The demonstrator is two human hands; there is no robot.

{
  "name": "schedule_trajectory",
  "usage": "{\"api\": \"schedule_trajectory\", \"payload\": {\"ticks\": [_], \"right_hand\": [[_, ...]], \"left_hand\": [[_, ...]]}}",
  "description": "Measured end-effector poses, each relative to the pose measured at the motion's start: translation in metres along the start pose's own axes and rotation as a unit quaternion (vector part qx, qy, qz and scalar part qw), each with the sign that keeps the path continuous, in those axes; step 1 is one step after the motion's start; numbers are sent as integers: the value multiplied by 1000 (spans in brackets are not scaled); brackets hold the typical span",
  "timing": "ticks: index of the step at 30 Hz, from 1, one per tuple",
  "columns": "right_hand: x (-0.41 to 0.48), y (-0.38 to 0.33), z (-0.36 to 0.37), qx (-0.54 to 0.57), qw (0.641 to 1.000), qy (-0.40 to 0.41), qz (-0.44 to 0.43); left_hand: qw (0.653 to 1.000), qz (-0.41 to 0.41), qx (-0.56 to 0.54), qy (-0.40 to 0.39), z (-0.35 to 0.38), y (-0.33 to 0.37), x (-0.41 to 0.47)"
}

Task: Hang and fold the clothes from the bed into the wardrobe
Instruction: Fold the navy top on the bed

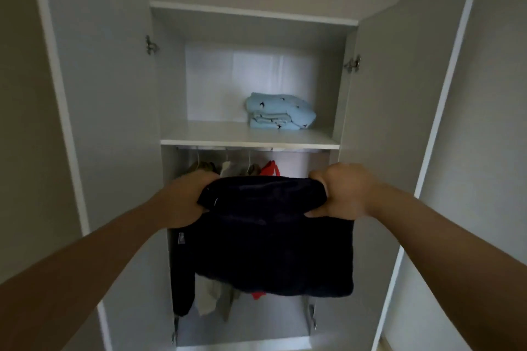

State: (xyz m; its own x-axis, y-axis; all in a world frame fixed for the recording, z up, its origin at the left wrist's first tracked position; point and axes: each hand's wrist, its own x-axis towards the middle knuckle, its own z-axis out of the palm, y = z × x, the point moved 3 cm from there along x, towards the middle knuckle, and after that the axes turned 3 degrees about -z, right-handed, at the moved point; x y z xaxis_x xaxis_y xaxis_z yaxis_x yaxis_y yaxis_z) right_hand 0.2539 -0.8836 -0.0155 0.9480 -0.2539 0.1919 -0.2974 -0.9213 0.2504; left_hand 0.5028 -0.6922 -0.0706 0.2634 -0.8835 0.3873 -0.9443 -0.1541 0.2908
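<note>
Dark navy folded garment (273, 234) hangs between the left hand (185, 199) and right hand (345, 194), both gripping its top edge before the open white wardrobe (248, 141).

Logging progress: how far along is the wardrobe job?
Done: a folded light-blue garment lies on the shelf; clothes hang below it. In hand: left hand and right hand grip a folded dark garment. Left: probably shelving it; any remaining laundry is out of view.
</note>
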Motion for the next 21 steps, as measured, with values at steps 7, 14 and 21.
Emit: {"api": "schedule_trajectory", "payload": {"ticks": [7, 14, 21], "right_hand": [[138, 86, -29, 29, 999, 34, 29], [265, 160, -24, 223, 975, -17, 21], [376, 218, -5, 333, 937, -105, -17]], "left_hand": [[996, -51, 23, 74, -45, -57, 154], [989, -106, 61, 82, -64, -113, 277], [985, -160, 61, 34, -83, -167, 378]]}}
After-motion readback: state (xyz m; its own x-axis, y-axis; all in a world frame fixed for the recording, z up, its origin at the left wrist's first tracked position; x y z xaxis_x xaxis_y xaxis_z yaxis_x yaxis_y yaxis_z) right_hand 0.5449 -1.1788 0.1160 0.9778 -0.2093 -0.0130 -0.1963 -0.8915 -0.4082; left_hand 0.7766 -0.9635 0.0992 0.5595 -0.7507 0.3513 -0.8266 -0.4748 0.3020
